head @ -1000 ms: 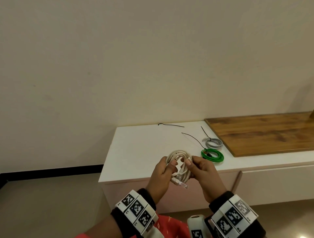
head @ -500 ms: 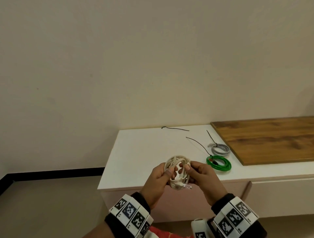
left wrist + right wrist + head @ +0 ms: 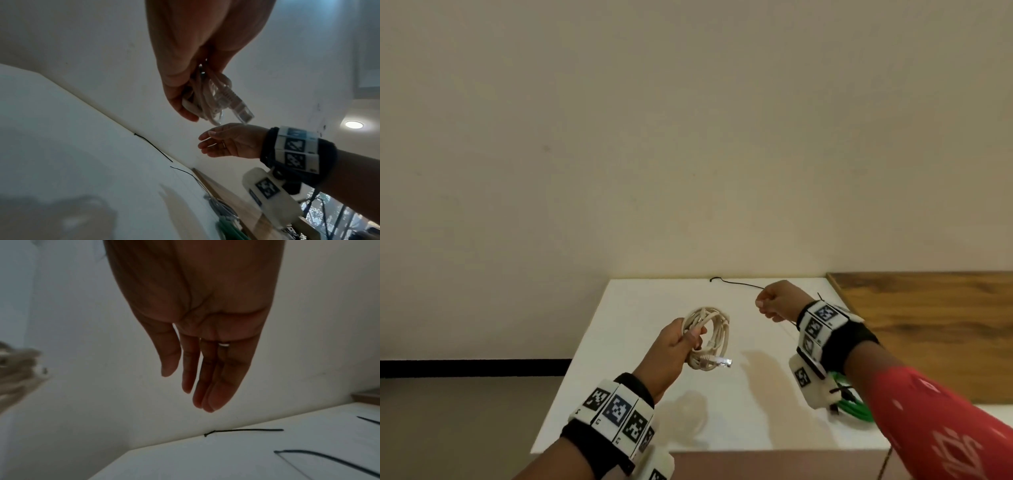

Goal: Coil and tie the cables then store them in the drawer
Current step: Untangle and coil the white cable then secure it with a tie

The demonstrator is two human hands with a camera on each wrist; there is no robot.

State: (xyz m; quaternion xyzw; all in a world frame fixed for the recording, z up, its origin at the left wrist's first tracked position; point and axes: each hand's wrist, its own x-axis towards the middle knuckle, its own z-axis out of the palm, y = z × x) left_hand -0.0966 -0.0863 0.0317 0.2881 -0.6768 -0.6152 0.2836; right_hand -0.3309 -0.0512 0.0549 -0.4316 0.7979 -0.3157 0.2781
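My left hand [image 3: 681, 337] grips a coiled beige network cable [image 3: 717, 329] above the white cabinet top [image 3: 640, 342]; its clear plug [image 3: 722, 361] sticks out to the right. The left wrist view shows the coil [image 3: 207, 100] bunched in my fingers. My right hand [image 3: 774, 301] hovers empty over the back of the top, close to a thin black tie [image 3: 736, 282] that lies by the wall. In the right wrist view its fingers [image 3: 205, 378] hang straight above that tie [image 3: 244, 430], and a second black tie [image 3: 329, 458] lies nearer.
A coiled green cable [image 3: 854, 409] lies on the top under my right forearm, and a grey cable [image 3: 220, 206] lies beside it. A wooden board [image 3: 928, 325] covers the right side. The wall runs close behind.
My right hand has let go of the beige coil and moved right and back toward the black ties. My left hand alone keeps the coil. My view has come closer to the cabinet.
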